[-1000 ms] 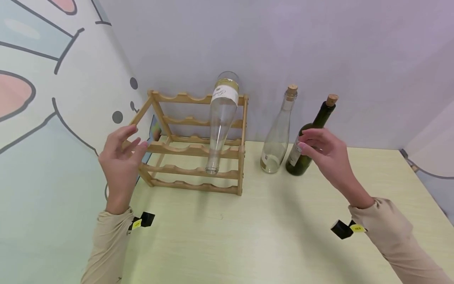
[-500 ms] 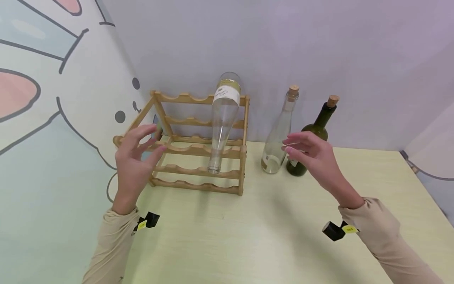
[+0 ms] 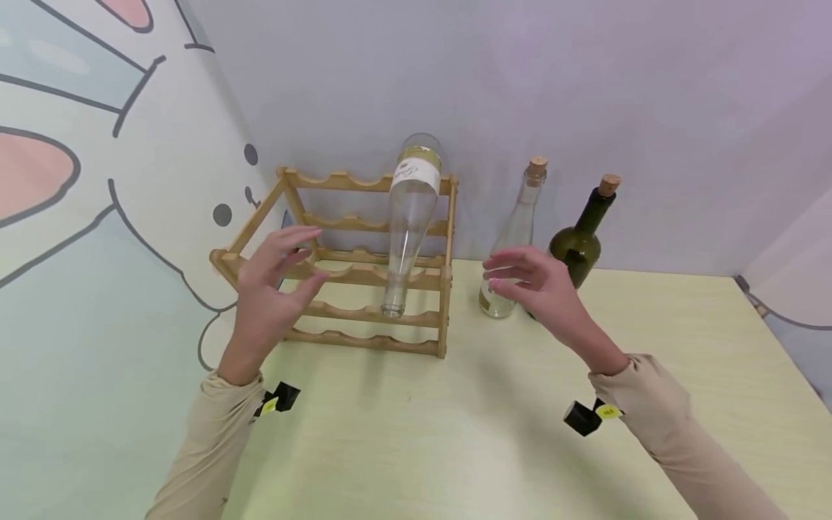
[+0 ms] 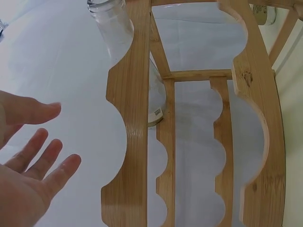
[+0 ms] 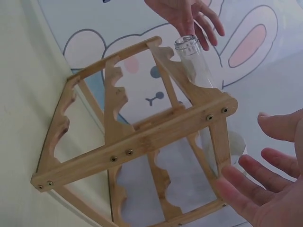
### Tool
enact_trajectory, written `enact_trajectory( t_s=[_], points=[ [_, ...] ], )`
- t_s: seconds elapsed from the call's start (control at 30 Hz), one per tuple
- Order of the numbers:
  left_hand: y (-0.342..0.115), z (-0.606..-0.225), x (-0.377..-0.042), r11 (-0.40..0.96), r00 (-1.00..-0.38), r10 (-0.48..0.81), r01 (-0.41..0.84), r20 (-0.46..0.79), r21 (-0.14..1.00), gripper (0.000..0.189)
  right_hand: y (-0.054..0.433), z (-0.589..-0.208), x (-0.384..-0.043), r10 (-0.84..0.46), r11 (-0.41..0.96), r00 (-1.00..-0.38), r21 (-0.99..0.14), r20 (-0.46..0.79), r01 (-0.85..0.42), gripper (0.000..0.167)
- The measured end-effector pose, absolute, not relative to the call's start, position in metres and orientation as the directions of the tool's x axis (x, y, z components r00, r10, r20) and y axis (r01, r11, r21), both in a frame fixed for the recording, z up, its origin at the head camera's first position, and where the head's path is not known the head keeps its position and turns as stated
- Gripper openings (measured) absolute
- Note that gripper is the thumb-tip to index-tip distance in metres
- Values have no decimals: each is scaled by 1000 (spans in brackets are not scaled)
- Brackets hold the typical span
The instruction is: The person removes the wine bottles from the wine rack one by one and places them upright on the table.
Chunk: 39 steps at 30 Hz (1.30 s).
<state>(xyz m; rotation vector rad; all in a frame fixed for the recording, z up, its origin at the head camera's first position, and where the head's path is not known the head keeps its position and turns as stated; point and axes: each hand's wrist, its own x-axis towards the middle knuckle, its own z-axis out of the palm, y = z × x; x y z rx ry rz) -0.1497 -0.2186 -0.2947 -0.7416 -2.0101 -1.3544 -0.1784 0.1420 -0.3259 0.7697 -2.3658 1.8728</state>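
A clear glass bottle [image 3: 411, 217] with a white and gold label lies in the top tier of a wooden wine rack [image 3: 364, 341], its neck toward the front. My left hand [image 3: 268, 300] hovers over the rack's left front, thumb and fingers apart and holding nothing. In the left wrist view that hand [image 4: 28, 184] is beside the scalloped rail. To the right, my right hand [image 3: 539, 292] is in the air, fingers spread loosely. It overlaps a corked clear bottle [image 3: 518, 224] and a corked dark green wine bottle [image 3: 578, 245], hiding their lower parts.
The pale tabletop [image 3: 403, 433] extends in front of the rack and to the right. Behind stands a plain grey-white wall [image 3: 487, 87], and a wall with cartoon drawings [image 3: 149, 289] borders the left side.
Both hands have moved inward: the left hand rightward across the rack's front, the right hand leftward from the green bottle to before the clear corked one. The bottles and rack have stayed put.
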Motion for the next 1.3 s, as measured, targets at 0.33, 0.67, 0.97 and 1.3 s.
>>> enact_trajectory(
  t_s=[0.33,0.67,0.97,1.3],
  points=[
    [-207,-293,-154,384,-586,296,796,755,468,54,118,-336,-183,-414,121,-872,-933,262,-338,38],
    [-192,-300,-162,386,-591,413,803,693,455,60,92,-357,-183,-425,186,-871,-918,246,-350,27],
    [-181,-305,-172,439,-619,543,786,568,436,62,78,-335,-164,-433,240,-870,-900,236,-363,23],
    [-171,-315,-186,399,-523,625,852,580,338,45,76,-338,-165,-450,236,-849,-880,278,-413,24]
  ],
)
